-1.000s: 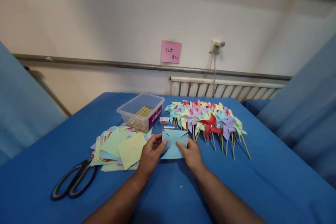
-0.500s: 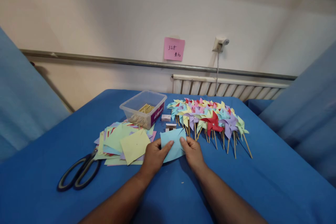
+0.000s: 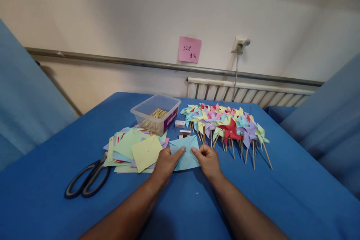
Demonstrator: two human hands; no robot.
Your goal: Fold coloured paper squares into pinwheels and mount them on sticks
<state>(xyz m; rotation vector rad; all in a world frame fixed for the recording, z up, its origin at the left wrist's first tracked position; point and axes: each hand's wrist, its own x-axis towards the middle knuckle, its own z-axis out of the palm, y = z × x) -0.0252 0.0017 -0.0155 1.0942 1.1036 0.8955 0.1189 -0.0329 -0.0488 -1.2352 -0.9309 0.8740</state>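
Note:
A square of light blue paper (image 3: 188,157) with slits at its corners is held up between both hands, just above the table. My left hand (image 3: 166,162) pinches its left edge, thumb on the front. On the right edge, my right hand (image 3: 207,160) grips with its thumb on top; the fingers behind the sheet are hidden. Close to my left hand lies a pale yellow paper square (image 3: 147,153) on a pile of coloured paper (image 3: 123,146). Just beyond the blue sheet is a small open box (image 3: 185,133), and behind that a second small box (image 3: 179,124).
A clear plastic tub (image 3: 140,112) of wooden sticks (image 3: 159,113) stands behind the paper pile. Black-handled scissors (image 3: 88,180) lie at the left. Many finished paper pinwheels (image 3: 230,131) on sticks cover the right back of the blue tablecloth (image 3: 267,202). A radiator (image 3: 253,93) is behind.
Both hands have turned the blue paper, so its slits now sit differently along the top edge. The whole view has shifted slightly.

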